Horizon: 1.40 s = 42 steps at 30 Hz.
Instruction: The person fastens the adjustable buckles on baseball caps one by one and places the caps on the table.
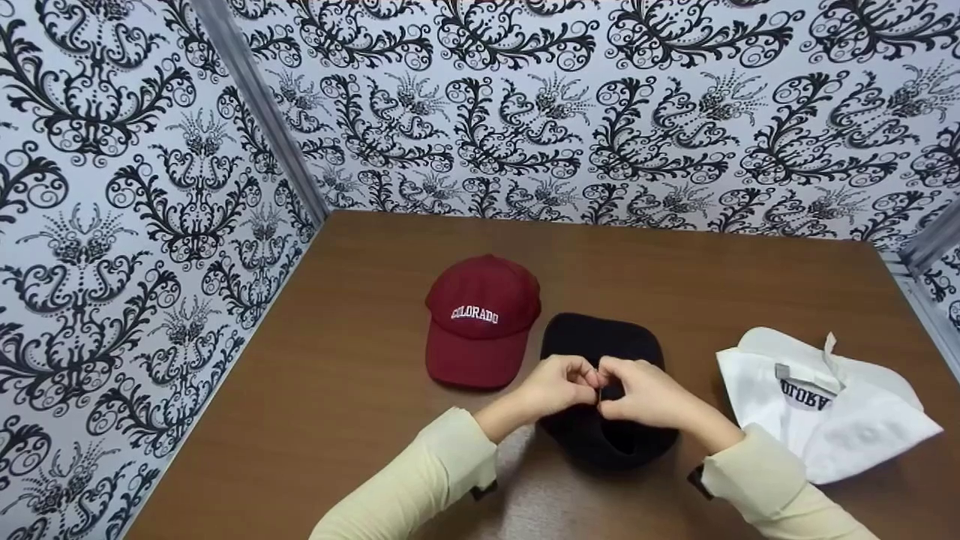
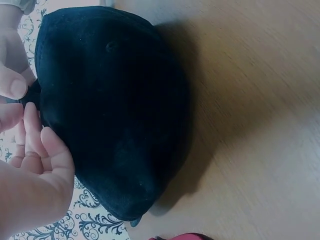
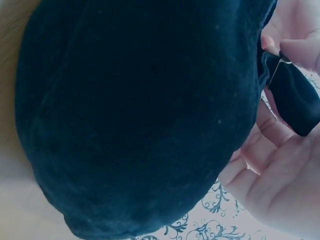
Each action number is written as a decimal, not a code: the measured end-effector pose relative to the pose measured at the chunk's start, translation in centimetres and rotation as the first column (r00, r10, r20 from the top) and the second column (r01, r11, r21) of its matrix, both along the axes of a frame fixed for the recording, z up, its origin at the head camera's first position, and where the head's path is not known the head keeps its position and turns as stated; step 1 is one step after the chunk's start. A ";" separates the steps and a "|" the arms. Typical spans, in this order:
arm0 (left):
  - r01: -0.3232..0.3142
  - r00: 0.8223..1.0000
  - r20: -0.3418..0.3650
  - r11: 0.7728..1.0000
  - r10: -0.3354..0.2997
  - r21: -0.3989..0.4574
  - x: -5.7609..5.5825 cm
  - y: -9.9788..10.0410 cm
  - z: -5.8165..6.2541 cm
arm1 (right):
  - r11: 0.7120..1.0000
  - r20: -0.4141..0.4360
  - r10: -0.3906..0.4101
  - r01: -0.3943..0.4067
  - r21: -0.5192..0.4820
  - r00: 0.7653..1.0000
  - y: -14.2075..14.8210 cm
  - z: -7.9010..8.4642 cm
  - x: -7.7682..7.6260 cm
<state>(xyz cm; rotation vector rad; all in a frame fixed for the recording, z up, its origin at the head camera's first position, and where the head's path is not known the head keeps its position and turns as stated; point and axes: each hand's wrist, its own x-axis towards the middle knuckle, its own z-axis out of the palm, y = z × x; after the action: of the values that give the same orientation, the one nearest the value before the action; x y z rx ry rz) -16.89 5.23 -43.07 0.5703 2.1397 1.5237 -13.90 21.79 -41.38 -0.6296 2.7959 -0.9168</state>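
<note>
"What's readable?"
"White COLORADO (image 1: 475, 314) on the red cap (image 1: 478, 330), left; flipped, part-hidden letters (image 1: 806, 395) inside the white cap (image 1: 855, 442), right."
"And yours?"
"Black cap (image 2: 112, 110), near, between them: my left hand (image 1: 559, 386) and right hand (image 1: 646, 390) pinch its strap (image 3: 297, 100), a thin pale loop (image 3: 278, 69) across it!"

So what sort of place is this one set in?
Probably a small enclosed booth or set made for recording, though that's a judgement: black-and-white patterned walls stand right against a brown tabletop, and a grey strip runs down their corner.
</note>
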 end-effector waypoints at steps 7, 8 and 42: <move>-0.005 0.992 -0.126 0.995 -0.008 -0.098 -0.2 -0.5 -0.1 | 1.000 0.026 0.006 -0.006 -0.028 1.000 -0.1 0.2 0.1; -0.010 0.990 -0.140 0.993 -0.006 -0.114 -0.3 -0.6 -0.1 | 0.999 0.027 0.004 -0.003 -0.033 1.000 -0.1 0.2 0.1; 0.162 0.982 -0.091 0.985 -0.166 -0.058 -0.7 -2.1 -0.5 | 0.804 0.520 0.316 0.068 -0.591 0.794 2.1 -1.0 -1.2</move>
<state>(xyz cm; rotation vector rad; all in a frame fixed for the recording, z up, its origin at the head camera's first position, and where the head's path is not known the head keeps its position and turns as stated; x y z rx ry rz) -17.62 3.12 -43.56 0.7955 2.1358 1.3754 -15.06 23.88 -42.43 -0.4660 1.8589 -1.6307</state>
